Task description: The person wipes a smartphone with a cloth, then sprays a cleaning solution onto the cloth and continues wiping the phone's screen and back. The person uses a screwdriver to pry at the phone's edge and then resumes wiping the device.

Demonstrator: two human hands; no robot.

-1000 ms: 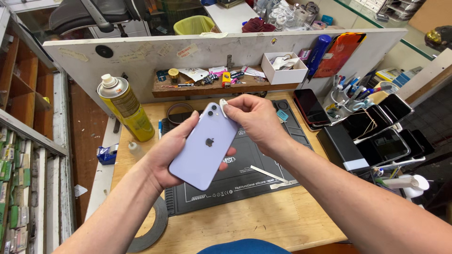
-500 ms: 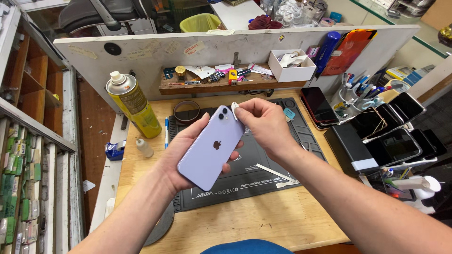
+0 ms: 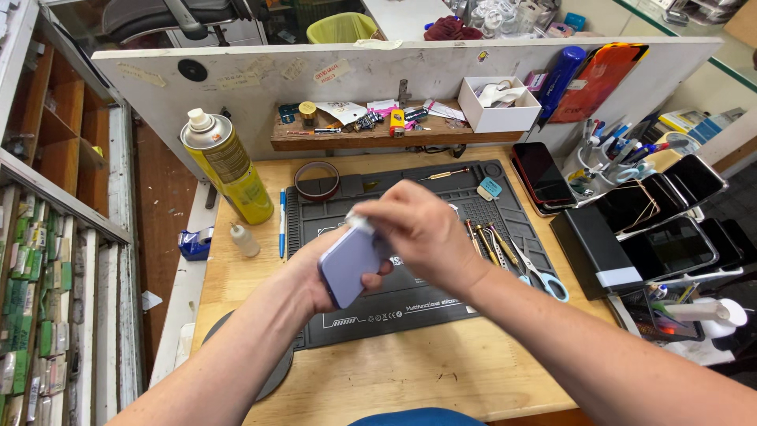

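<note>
Left hand [image 3: 315,276]: closed around the lavender phone [image 3: 347,264], which is cradled tilted above the grey work mat [image 3: 410,308], apparently so its upper edge is offered to the other hand.
Right hand [image 3: 422,229]: fingers are pinched on a small white item at the phone's top edge; the item cannot be identified.
Beside right hand: hand tools [image 3: 485,241] are laid on the mat, within reach.
Beyond left hand: yellow spray can [image 3: 229,170] is stood upright.
Far behind hands: white box [image 3: 497,106] is seen holding pale items.
Far right: cup [image 3: 587,162] is filled with pens.
</note>
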